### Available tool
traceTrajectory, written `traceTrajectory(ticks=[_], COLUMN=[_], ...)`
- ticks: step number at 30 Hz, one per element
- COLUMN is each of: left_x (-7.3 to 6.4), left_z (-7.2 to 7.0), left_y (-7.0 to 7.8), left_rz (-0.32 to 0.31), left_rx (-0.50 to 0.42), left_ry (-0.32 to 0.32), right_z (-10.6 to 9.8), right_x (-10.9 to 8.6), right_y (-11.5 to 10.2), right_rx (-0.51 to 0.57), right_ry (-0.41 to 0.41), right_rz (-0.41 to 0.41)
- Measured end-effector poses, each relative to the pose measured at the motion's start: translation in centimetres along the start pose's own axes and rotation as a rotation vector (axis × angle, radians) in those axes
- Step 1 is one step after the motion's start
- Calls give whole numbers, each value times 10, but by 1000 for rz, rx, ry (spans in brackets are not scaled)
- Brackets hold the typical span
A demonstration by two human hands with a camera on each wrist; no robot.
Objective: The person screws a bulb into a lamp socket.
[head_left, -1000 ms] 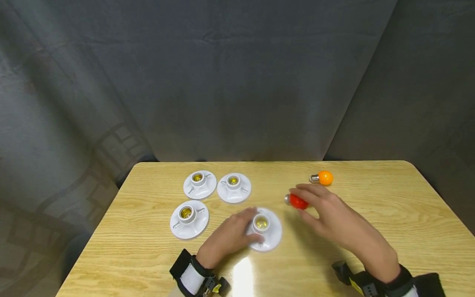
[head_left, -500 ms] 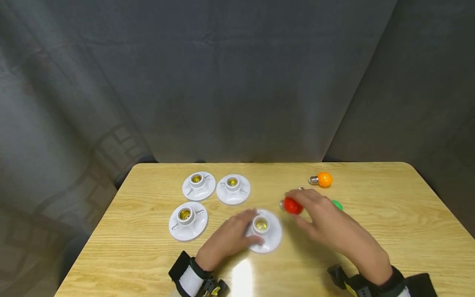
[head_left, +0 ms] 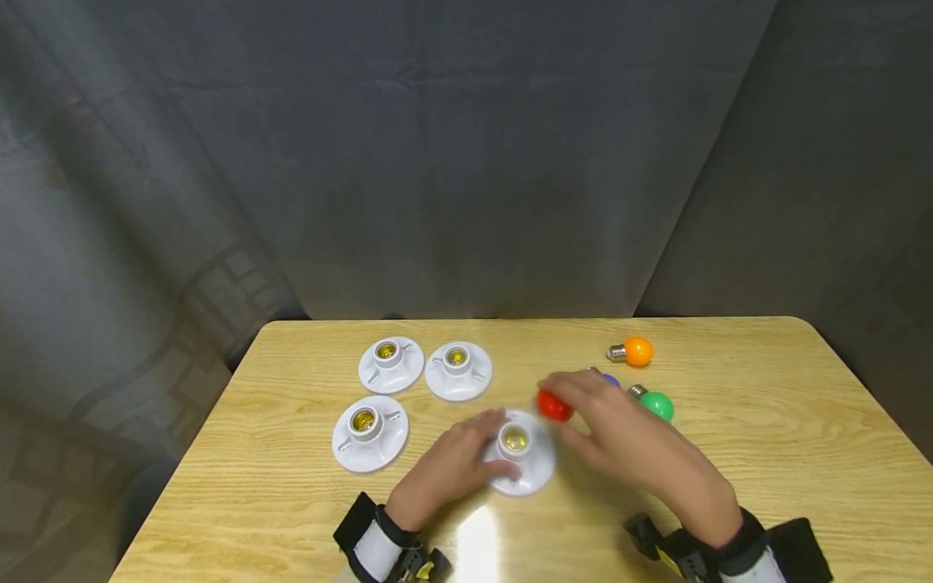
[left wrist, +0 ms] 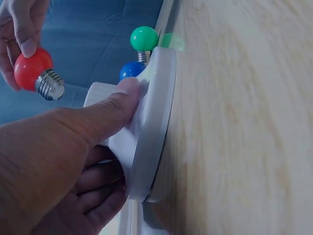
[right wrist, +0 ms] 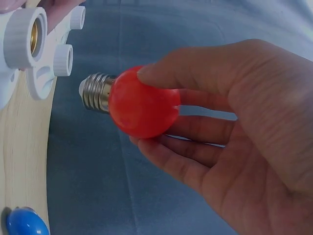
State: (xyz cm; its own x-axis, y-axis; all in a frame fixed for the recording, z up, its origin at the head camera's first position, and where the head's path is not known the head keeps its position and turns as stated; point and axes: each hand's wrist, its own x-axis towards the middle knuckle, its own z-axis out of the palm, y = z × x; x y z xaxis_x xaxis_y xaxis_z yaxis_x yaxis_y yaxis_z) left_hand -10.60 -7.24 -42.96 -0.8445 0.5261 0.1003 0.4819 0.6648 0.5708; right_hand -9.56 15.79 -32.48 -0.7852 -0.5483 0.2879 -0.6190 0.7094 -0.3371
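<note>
A red light bulb (head_left: 552, 406) is pinched between the thumb and fingers of my right hand (head_left: 619, 425), above the table. In the right wrist view the bulb's metal screw base (right wrist: 99, 92) points away from the palm. My left hand (head_left: 453, 463) grips the near white lamp holder (head_left: 538, 455) by its round base, thumb on top. This holder lies flat on the table with its brass-coloured socket (head_left: 515, 438) facing up. From the left wrist, the red bulb (left wrist: 33, 68) hangs apart from the lamp holder (left wrist: 151, 127).
Three other white lamp holders (head_left: 457, 385) with bare sockets lie at the left of the wooden table (head_left: 248, 453). To the right rest an orange bulb (head_left: 639, 351), a green bulb (head_left: 658, 406) and a blue bulb (head_left: 611, 380), the last partly behind my right hand. A dark curtain (head_left: 466, 162) hangs behind.
My right hand has carried the red bulb left toward the held lamp holder, bringing the green and blue bulbs into sight. The left hand stays on its lamp holder.
</note>
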Motion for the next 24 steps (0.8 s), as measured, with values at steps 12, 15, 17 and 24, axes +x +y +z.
traceTrajectory(ticks=[12,15,17,24], left_x=[1,1,1,2], left_z=[6,6,6,5], left_y=[-2,-1,-1,1], left_rz=[6,-2,-3,9], left_rx=[10,7,-2,-12], left_ry=[24,23,23,34], right_z=[8,9,10,11], right_x=[4,5,5,6], right_y=[-4,-4,-5,-5], right_rx=[13,8,7,29], right_ry=[-58,-67,-73,-96], right_rz=[-7,-16,-20,-34])
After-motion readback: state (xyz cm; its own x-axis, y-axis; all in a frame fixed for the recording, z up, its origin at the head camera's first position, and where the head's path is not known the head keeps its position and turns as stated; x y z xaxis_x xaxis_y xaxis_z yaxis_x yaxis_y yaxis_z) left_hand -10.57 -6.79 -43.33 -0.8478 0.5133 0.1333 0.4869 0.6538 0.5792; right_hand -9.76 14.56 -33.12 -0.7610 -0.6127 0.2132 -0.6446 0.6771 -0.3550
